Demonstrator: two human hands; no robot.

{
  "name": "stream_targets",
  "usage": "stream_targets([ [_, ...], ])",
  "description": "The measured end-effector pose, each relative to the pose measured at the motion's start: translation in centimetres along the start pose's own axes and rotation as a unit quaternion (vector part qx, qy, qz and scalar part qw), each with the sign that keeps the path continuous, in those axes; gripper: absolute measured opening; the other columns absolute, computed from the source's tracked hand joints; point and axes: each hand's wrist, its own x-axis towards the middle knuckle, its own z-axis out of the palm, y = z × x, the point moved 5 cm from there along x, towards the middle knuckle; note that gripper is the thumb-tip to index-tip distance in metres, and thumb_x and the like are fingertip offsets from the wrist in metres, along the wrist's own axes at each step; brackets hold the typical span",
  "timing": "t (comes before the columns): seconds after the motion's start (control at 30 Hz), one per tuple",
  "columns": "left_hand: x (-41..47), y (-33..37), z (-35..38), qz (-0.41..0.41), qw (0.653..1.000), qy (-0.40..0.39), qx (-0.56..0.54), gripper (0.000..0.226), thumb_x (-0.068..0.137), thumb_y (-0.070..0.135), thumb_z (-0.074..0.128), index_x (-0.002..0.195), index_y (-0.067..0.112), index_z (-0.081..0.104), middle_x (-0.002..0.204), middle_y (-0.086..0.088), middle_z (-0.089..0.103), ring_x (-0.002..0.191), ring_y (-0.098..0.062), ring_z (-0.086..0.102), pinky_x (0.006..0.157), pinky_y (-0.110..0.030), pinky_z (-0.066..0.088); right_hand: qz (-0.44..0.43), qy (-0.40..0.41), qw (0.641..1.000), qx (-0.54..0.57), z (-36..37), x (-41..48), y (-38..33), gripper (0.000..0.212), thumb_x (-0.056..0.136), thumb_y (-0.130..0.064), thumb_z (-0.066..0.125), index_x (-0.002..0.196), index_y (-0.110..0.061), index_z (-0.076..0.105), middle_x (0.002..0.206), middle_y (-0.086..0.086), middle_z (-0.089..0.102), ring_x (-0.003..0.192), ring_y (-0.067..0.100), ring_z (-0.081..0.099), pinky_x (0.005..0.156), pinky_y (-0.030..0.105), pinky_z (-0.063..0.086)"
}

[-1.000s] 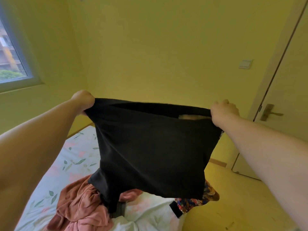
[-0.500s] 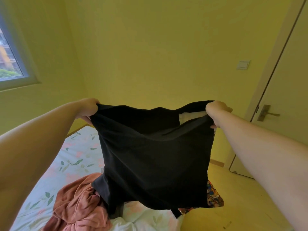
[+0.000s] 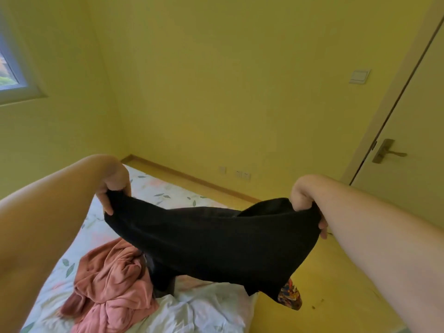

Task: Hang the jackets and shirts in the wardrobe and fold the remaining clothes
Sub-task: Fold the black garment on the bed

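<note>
Bed (image 3: 206,311): floral sheet low in the view, rumpled white at its near end.
Pink garment (image 3: 108,280): a crumpled heap on the bed, left of centre, lying as it did a second ago.
Patterned cloth (image 3: 289,296): a bright scrap at the bed's right edge, mostly hidden behind the black hem.
Black garment (image 3: 211,239): in the air above the bed, stretched between both hands. A second ago it hung as a flat panel in front of the wall; now it is lower and sags in a slanted, slightly twisted swag. Its lower left end trails down to the bed just beside the pink heap.
Left hand (image 3: 113,186): fingers and thumb curled over the garment's left top corner, gripping it. It sits lower than before.
Right hand (image 3: 305,198): fist bunched round the right top corner, fingertips showing under the cloth. It is lower too.
Floor (image 3: 336,284): yellow boards to the right of the bed, more of them showing than earlier.
Wall sockets (image 3: 242,174): just above the skirting, covered by the cloth a second ago.
Door (image 3: 413,116): closed, far right, with its handle (image 3: 386,152) level.
Light switch (image 3: 359,76): on the yellow wall near the door frame.
Window (image 3: 9,73): far left edge.
</note>
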Motion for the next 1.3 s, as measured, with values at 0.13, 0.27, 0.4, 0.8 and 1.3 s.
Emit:
stream_targets([
  [0.13, 0.7, 0.0, 3.3, -0.101, 0.981, -0.076, 0.147, 0.027, 0.094, -0.005, 0.056, 0.118, -0.006, 0.068, 0.103, -0.025, 0.074, 0.100, -0.036, 0.074, 0.095, -0.040, 0.058, 0.023, -0.006, 0.997, -0.073, 0.2, 2.9, -1.7, 0.027, 0.103, -0.022, 0.051, 0.097, -0.002, 0.069, 0.062, 0.007, 0.071, 0.045, 0.016, 0.066, 0.045, 0.024, 0.054],
  [0.27, 2.5, 0.9, 5.6, -0.145, 0.968, -0.063, 0.194, 0.017, 0.100, 0.011, 0.055, 0.107, 0.002, 0.068, 0.097, -0.011, 0.070, 0.090, -0.021, 0.068, 0.067, -0.029, 0.058, -0.002, 0.011, 0.993, -0.121, -0.4, 7.0, -3.6, 0.031, 0.107, -0.025, 0.043, 0.104, -0.004, 0.065, 0.086, 0.006, 0.062, 0.053, 0.015, 0.064, 0.049, 0.024, 0.050],
  [0.4, 6.0, -0.1, 6.9, -0.143, 0.977, -0.062, 0.142, 0.026, 0.096, 0.005, 0.061, 0.121, -0.001, 0.068, 0.104, -0.015, 0.072, 0.098, -0.025, 0.073, 0.091, -0.034, 0.058, -0.039, 0.025, 0.992, -0.119, -1.7, 10.5, -4.8, 0.031, 0.106, -0.021, 0.039, 0.094, -0.004, 0.062, 0.083, 0.006, 0.057, 0.061, 0.016, 0.055, 0.048, 0.024, 0.049],
  [0.8, -0.1, 5.2, -11.1, 0.105, 0.878, 0.423, -0.199, 0.030, 0.080, -0.011, 0.076, 0.101, 0.009, 0.080, 0.107, -0.011, 0.075, 0.098, -0.029, 0.068, 0.091, -0.035, 0.055, -0.154, 0.410, 0.800, 0.409, -16.8, 6.1, -0.2, 0.021, 0.095, 0.006, 0.044, 0.076, -0.002, 0.051, 0.079, 0.017, 0.060, 0.069, 0.032, 0.064, 0.053, 0.034, 0.049],
  [1.3, -25.8, -17.0, -15.5, 0.186, 0.674, 0.633, -0.333, 0.068, 0.053, 0.000, 0.028, 0.061, 0.049, 0.074, 0.075, 0.009, 0.068, 0.078, -0.016, 0.063, 0.072, -0.027, 0.052, -0.313, 0.663, 0.519, 0.440, -9.2, -16.5, -6.7, 0.044, 0.086, 0.011, 0.042, 0.108, -0.004, 0.076, 0.108, 0.018, 0.069, 0.096, 0.033, 0.063, 0.075, 0.025, 0.041],
])
